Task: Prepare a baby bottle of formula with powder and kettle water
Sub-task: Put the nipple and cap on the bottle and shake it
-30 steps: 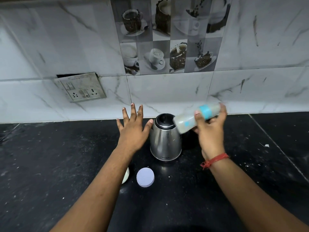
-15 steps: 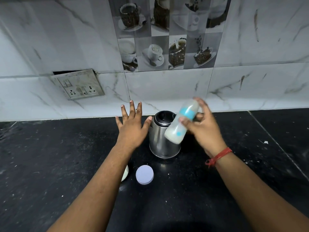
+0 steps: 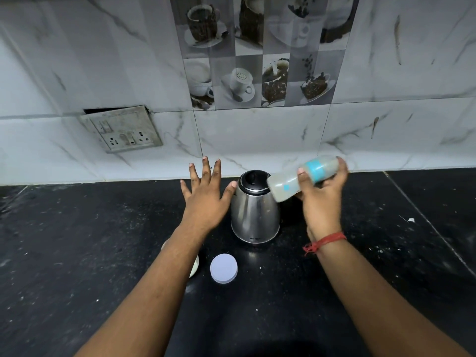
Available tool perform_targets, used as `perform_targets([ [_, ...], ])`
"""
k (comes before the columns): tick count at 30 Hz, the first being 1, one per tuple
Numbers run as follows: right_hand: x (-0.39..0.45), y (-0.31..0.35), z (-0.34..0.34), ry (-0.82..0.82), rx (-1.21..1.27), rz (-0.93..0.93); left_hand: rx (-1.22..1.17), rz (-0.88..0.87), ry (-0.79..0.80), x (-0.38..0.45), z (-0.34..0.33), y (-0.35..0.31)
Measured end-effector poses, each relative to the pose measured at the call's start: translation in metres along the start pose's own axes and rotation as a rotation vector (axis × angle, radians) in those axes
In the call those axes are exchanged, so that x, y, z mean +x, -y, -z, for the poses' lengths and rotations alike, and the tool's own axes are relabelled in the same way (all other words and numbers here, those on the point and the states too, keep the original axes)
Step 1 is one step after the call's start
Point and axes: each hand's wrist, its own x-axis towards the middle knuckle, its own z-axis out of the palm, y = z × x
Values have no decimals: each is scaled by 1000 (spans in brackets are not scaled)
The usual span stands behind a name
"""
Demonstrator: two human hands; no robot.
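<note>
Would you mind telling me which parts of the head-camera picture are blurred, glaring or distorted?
Head view: the baby bottle in the right hand is smeared by motion blur; the kettle shows soft reflections, no harsh glare; the wide lens bows the wall tiles and countertop edge; lighting is dim and cool.

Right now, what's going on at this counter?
A person is holding a baby bottle tipped nearly sideways in the right hand, above and just right of a steel kettle standing on the black counter. The bottle looks cloudy inside, so they are probably shaking the mix. The left hand is open, fingers spread, beside the kettle and holding nothing. A round white lid lies flat in front of the kettle.
</note>
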Motion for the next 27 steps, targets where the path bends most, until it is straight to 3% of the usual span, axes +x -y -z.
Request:
perform_targets([
  [3,-13,-9,-2,336,-190,-68,-4,-6,1,0,-1,-2],
  [4,-12,-7,0,371,-183,-75,-4,-7,-3,0,-1,-2],
  [8,5,14,3,10,30,-14,-2,11,-7,-2,2,1],
  [10,1,14,0,-14,18,31,3,11,-5,-2,2,1],
  [14,-11,10,0,421,-185,-25,10,-6,-5,-2,-2,-2],
  [15,-7,14,1,394,-162,-8,12,-8,-7,-3,-2,-1],
  [19,6,24,6,5,-73,65,14,-2,6,-5,-4,0],
  [20,2,21,4,22,-97,74,18,-5,6,-5,-4,-1],
  [23,-14,1,3,350,-219,-13,20,-5,6,-4,-3,-3],
  [24,-14,0,4,394,-229,-33,20,-5,4,-4,-2,-3],
  [25,-11,2,6,353,-214,-21,20,-2,2,-5,-1,-4],
  [27,1,10,7,120,-92,1,21,7,2,-5,2,-4],
])
